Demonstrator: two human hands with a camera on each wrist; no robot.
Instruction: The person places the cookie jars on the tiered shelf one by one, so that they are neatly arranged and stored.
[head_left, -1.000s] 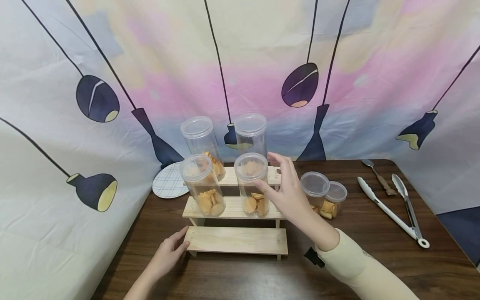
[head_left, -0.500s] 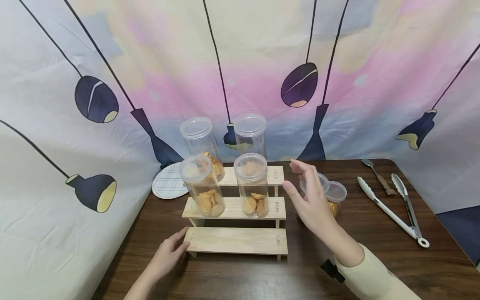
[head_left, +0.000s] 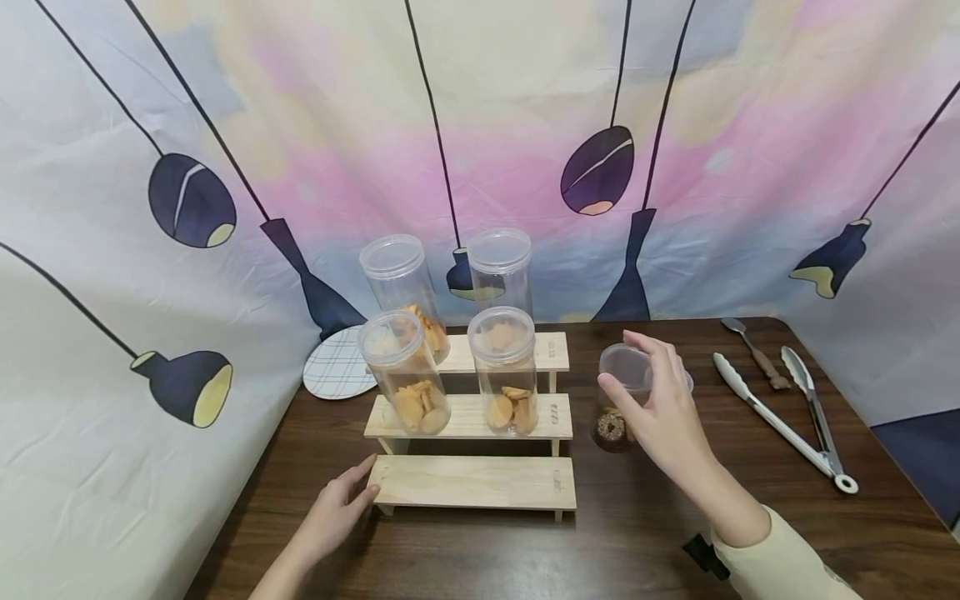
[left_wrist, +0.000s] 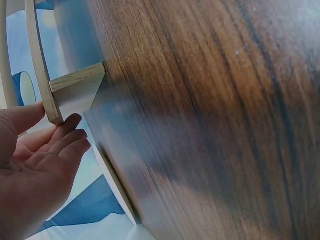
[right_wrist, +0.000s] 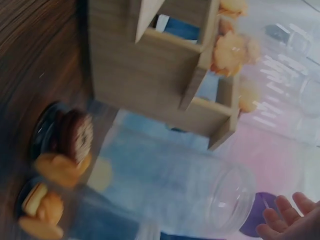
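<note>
A patterned cloth (head_left: 487, 100) printed with dark lamps is hung behind the work area. A brown wood-grain surface (head_left: 450, 558) is placed before it. A three-tier pale wooden stand (head_left: 472, 482) is set on the surface, left of centre, stepped up towards the far edge. Tongs (head_left: 774, 423) with white-edged arms are laid near the right edge, arms spread, tips directed to the far edge.

Four tall lidded jars are carried by the stand: the rear left jar (head_left: 405, 287) and rear right jar (head_left: 501, 283) on the top tier, the front left jar (head_left: 412, 383) and front right jar (head_left: 504, 375) on the middle tier. Biscuits are seen in each.

The left end of the lowest shelf is held between thumb and fingers of the left hand (head_left: 335, 510). The right hand (head_left: 667, 421) is spread wide about the lid of a shorter jar (head_left: 627, 367); contact cannot be confirmed. That jar is stood upright on the surface, right of the stand. A round checked plate (head_left: 339, 364) is placed by the far left corner. A smaller jar (head_left: 689, 382) is mostly hidden behind the right hand. A wooden-handled utensil (head_left: 761, 362) is laid near the far right corner. A brown ring biscuit (head_left: 610, 426) is noted inside the shorter jar.
</note>
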